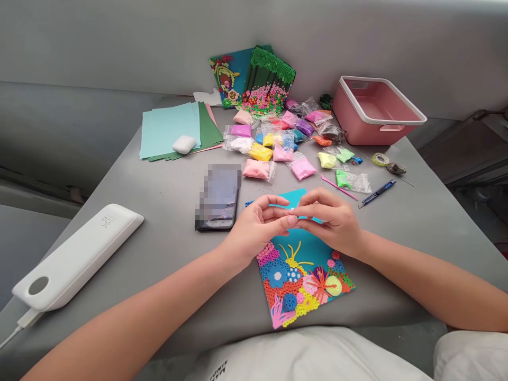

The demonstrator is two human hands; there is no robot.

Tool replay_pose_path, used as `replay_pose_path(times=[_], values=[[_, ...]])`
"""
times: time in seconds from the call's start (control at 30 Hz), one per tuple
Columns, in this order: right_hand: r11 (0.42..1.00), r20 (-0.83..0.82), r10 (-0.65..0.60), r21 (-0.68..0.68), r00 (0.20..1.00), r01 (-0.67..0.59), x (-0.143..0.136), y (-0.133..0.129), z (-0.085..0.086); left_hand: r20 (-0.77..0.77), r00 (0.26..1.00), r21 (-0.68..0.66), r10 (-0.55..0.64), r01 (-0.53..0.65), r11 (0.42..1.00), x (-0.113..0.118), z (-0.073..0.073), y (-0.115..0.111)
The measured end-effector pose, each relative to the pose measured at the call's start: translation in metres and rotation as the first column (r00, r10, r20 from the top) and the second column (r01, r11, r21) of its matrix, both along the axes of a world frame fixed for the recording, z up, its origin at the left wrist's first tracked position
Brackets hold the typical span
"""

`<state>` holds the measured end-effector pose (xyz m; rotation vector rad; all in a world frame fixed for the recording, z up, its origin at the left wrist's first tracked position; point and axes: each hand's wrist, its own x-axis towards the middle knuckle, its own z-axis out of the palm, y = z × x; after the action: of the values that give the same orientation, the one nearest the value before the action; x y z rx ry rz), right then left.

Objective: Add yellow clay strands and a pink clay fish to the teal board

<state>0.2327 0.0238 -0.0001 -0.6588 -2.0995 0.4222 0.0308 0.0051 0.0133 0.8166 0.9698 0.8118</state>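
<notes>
My left hand [264,219] and my right hand [331,217] meet over the upper part of a blue board, fingers curled and tips pressed together. Between the fingertips shows a tiny white bit of clay [292,210], mostly covered by the fingers. Below the hands, the board [293,238] lies on the table, tilted a little. Colourful clay shapes [296,286] fill its lower part: blue flowers, yellow and pink strands, an orange-red spiky form and many small rings. My hands hide part of the board's upper area.
Several bags of coloured clay [257,168] lie behind the board. A phone [218,196] and white power bank [79,259] are left. Right are a pink tool [339,187], a blue cutter [377,193], tape [380,159] and a pink bin [377,127]. Paper sheets [169,124] and decorated boards [270,79] stand behind.
</notes>
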Motion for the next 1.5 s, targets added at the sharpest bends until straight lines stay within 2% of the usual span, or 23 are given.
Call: replay_pose_path(times=[0.23,0.5,0.7,0.83,1.03,1.1,1.3,1.5], values=[[1.0,-0.032,0.021,-0.018,0.999,-0.021,0.0021,-0.0008,0.0046,0.007,1.0,-0.021,-0.005,0.005,1.0,-0.0007,0.001,0.0004],[0.999,-0.026,-0.053,-0.014,0.998,0.053,0.0001,-0.0011,0.006,0.107,0.991,-0.087,0.075,-0.066,0.994,-0.0018,0.0006,0.0004],[0.998,-0.023,-0.014,-0.067,1.0,0.012,0.0004,-0.0009,0.0036,0.104,0.994,-0.094,0.043,-0.033,0.995,-0.0018,-0.0001,0.0006],[0.998,-0.012,0.036,-0.042,0.999,-0.037,0.0009,-0.0003,0.0052,0.075,0.997,-0.104,-0.005,0.013,0.995,-0.0016,-0.0013,0.0008],[0.997,0.03,0.08,0.016,0.996,-0.08,0.0036,0.0001,0.0071,0.093,0.996,-0.086,-0.008,0.017,0.996,-0.0028,-0.0037,0.0003],[0.996,0.039,0.09,-0.006,0.995,-0.089,0.0042,0.001,0.0071,0.099,0.995,-0.076,-0.006,0.014,0.997,-0.0033,-0.005,-0.0002],[0.978,-0.026,0.09,-0.184,0.996,-0.093,0.0047,0.0029,0.0075,0.121,0.993,-0.088,0.007,0.004,0.996,-0.0008,-0.0069,-0.0019],[0.969,-0.125,0.057,-0.23,0.99,-0.085,0.0044,-0.001,0.0071,0.144,0.99,-0.087,0.012,0.0,0.996,0.0017,-0.0029,-0.0026]])
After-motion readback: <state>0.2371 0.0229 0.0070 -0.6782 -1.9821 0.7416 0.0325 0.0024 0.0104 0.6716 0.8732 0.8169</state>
